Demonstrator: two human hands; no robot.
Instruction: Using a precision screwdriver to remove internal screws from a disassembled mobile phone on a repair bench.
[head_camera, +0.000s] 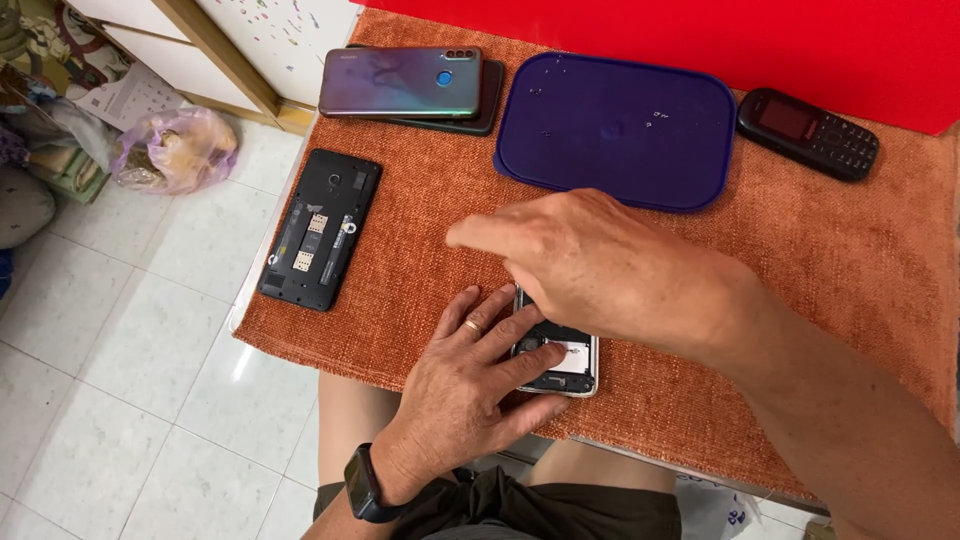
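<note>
Your left hand presses spread fingers flat on the opened white-edged phone, pinning it to the orange cloth. Your right hand covers the phone's upper end; whether its fingertips pinch anything I cannot tell. You seem mid-disassembly; the next move needs a steady hold. A backless black phone lies well left of it.

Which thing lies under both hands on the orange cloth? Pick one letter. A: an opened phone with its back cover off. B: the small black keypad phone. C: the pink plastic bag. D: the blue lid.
A: the left hand and the right hand both rest on an opened phone whose inner parts show, while the blue lid and the keypad phone lie apart, farther up the orange cloth.
</note>
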